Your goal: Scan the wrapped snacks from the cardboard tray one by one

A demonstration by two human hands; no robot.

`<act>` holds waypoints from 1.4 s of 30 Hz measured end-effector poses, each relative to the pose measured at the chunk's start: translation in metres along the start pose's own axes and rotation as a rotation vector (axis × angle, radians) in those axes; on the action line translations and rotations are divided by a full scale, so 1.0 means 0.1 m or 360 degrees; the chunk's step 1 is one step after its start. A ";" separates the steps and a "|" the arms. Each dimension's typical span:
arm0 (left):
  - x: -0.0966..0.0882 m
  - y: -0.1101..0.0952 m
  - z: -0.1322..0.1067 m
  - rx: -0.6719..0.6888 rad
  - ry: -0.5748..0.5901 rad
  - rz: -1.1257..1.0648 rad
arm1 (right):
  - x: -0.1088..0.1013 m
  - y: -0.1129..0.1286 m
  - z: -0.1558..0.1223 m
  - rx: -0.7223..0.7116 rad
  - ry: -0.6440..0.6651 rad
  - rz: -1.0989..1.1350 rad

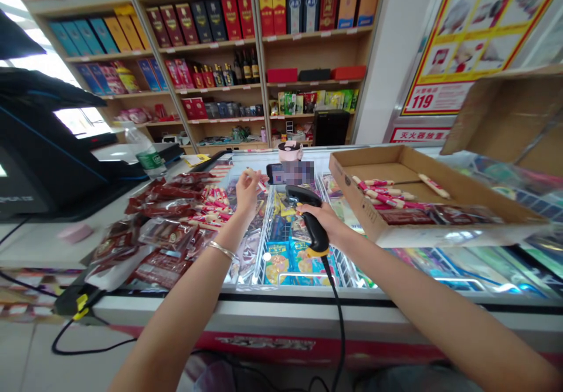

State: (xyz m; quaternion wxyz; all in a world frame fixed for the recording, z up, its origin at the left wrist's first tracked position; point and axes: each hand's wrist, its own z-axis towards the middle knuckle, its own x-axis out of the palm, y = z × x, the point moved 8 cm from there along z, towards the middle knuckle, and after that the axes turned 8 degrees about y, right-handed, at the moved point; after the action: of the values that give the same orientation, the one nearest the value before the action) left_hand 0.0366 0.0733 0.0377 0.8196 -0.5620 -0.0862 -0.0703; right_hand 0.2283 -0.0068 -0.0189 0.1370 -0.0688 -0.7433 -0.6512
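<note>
My right hand (323, 219) is wrapped round the handle of a black barcode scanner (308, 216), whose head points away from me over the freezer's glass lid (246, 274). My left hand (247, 191), with a bangle on its wrist, pinches a thin sausage stick (254, 175) above a heap of red snack packets and sausage sticks (171, 222). A phone (281, 173) stands just beyond both hands.
An open cardboard box (365, 210) with several sausage sticks and packets rests on the freezer at the right. A black till terminal (39, 151) and a water bottle (145, 151) stand at the left. The scanner's cable (338, 321) hangs down. Shelves of boxed goods fill the back.
</note>
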 end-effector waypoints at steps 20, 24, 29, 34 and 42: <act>-0.07 0.02 0.02 0.0031 -0.0094 -0.0212 | 0.03 0.01 -0.07 0.0089 -0.0020 -0.0057; -0.01 0.00 0.02 0.0016 -0.0001 -0.0308 | 0.05 0.02 -0.10 0.0118 -0.0027 -0.0097; -0.01 -0.01 0.04 0.0068 0.0004 -0.0367 | 0.05 0.01 -0.09 0.0109 -0.0010 -0.0107; 0.00 -0.02 0.04 0.0110 -0.0005 -0.0364 | 0.05 0.01 -0.07 0.0088 -0.0001 -0.0098; 0.03 -0.01 0.03 0.0088 0.0036 -0.0332 | 0.06 0.02 -0.10 0.0106 0.0001 -0.0109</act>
State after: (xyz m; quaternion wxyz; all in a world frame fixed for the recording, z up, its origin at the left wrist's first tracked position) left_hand 0.0389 0.0761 0.0400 0.8239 -0.5264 -0.1369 -0.1591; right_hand 0.2241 -0.0166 -0.0142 0.1172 -0.0384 -0.7665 -0.6303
